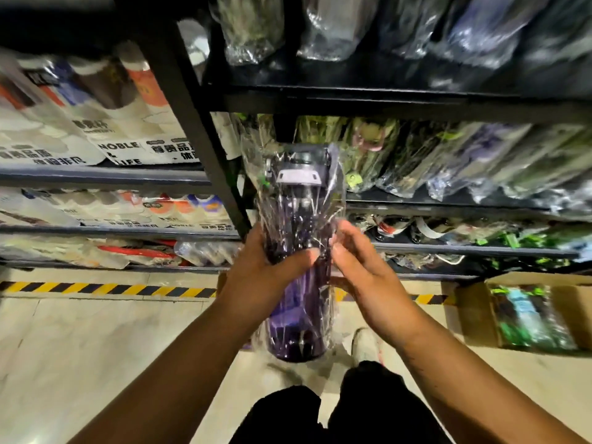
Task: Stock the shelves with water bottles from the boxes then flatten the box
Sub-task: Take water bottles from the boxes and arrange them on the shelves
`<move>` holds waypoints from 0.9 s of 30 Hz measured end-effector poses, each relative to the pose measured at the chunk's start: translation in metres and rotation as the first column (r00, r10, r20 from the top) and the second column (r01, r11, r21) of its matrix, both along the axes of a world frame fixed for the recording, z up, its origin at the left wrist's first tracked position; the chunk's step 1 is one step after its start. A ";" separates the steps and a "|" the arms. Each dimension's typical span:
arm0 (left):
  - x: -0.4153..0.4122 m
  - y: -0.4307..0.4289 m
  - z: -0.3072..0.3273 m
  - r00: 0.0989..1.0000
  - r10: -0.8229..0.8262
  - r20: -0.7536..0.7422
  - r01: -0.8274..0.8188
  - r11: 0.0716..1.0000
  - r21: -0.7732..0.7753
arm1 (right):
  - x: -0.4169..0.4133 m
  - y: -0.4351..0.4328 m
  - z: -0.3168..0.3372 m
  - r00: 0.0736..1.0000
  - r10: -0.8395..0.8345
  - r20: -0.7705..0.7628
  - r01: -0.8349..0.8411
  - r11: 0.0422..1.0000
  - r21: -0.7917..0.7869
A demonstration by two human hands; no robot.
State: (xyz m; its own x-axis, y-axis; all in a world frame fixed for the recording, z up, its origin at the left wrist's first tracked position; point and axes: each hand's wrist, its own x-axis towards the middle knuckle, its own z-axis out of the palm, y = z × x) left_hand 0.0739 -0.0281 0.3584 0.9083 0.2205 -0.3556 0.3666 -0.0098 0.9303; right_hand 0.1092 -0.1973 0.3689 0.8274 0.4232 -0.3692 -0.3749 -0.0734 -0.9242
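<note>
A: Head cam only. Where was the bottle?

B: The purple bottle (296,283) sat inside a loose clear wrap (333,174). It was upright, cap up, held in the air in front of the rack's black post (192,123). It was not on a shelf yet.

A: Grip?

B: The left hand (269,274) curled round the middle, thumb across the front. The right hand (362,267) was on the opposite side, thumb on the wrap and fingers bent behind it. That looked like the lighter hold, but blur hid how tight it was.

A: Why both hands?

B: My read: the wrap was slack and slick, so the left carried and the right steadied and aimed. Keeping the cap up suited sliding it in beside the row of bottles (448,155) packed on the shelf (416,201) just behind.

A: Box?

B: The cardboard box (471,312) stood open on the floor, low right, well apart from the hands. It had leftover bottles (528,315) in it. Stocking was not finished, so no flattening yet.

A: Risk?

B: The bottle could slip inside the wrap. The row was also crowded, with little gap to push into.
</note>
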 end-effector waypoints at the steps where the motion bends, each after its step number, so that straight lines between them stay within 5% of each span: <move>1: 0.005 -0.009 0.009 0.999 -0.018 0.038 0.019 1.000 -0.013 | 0.002 -0.008 0.008 1.000 -0.015 0.012 0.014 1.000 0.019; 12: 0.056 -0.147 0.131 0.891 -0.166 0.422 0.202 0.978 -0.042 | 0.011 -0.150 0.100 0.973 0.014 0.232 -0.012 1.000 -0.013; 17: 0.073 -0.249 0.177 0.836 -0.184 0.516 0.230 0.973 -0.027 | 0.028 -0.243 0.141 0.902 -0.048 0.428 0.105 0.988 -0.111; 27: 0.114 -0.442 0.276 0.689 -0.297 0.661 0.325 0.942 0.084 | 0.054 -0.430 0.239 0.741 -0.221 0.634 0.299 0.954 -0.017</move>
